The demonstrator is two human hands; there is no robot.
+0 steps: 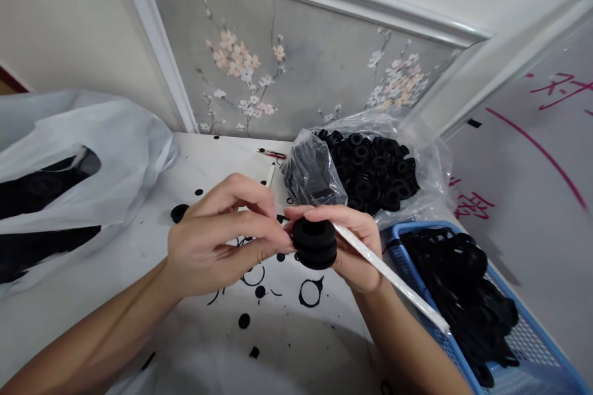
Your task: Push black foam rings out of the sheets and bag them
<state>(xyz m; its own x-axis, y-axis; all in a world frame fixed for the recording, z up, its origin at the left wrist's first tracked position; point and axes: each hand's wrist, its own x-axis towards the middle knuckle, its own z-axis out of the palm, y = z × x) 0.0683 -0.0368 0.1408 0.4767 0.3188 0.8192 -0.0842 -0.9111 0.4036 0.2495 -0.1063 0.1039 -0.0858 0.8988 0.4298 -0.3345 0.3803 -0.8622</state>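
Left hand [217, 237]: narrow grip on black rubber rings [315, 244]. Right hand [356, 247]: holding rings, white rod [389, 274]. Blue basket [417, 271] just beside.

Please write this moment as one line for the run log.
left hand: touching black rubber grommets | right hand: holding white strip

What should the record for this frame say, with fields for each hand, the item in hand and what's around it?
left hand: fingertips against the edge of the black rubber grommet
right hand: holds the black rubber grommet and a white plastic strip
nearby: clear plastic bag of black rubber rings, beyond the hands
basket: blue plastic basket of black rubber pieces, right
other: white plastic bag, left
surface: white table, marked with black spots and rings
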